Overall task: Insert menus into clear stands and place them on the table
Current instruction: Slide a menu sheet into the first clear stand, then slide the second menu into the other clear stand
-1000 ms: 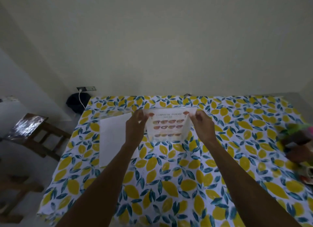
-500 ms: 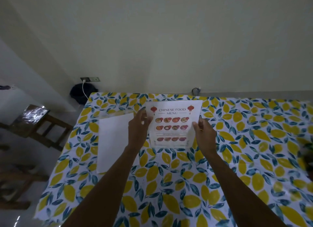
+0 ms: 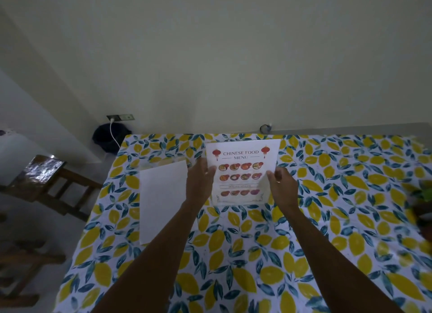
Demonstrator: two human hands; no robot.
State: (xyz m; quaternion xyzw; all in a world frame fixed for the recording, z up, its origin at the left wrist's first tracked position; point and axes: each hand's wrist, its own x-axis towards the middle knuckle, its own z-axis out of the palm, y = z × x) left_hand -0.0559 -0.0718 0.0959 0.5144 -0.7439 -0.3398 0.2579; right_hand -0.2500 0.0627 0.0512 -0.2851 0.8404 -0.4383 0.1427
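Note:
A white "Chinese Food Menu" sheet [image 3: 242, 170] with red lanterns and rows of dishes stands upright near the far edge of the table, inside a clear stand whose edges are hard to make out. My left hand [image 3: 198, 184] grips its left side and my right hand [image 3: 280, 186] grips its right side, fingers on the front face. The lower edge rests on or just above the lemon-print tablecloth [image 3: 233, 254]. A stack of blank white sheets [image 3: 161, 200] lies flat to the left, with another clear stand [image 3: 163, 162] faintly visible at its far end.
The table's far edge meets a pale wall. A wooden chair [image 3: 46, 179] stands off the left side, with a dark bag [image 3: 107, 137] and a wall socket behind. Blurred colourful objects [image 3: 423, 200] sit at the right edge of the table.
The menu has gone from tilted and foreshortened to upright and facing me. Both hands slid from its top corners down to its sides. My view shifted, so the right-hand objects left the middle of view.

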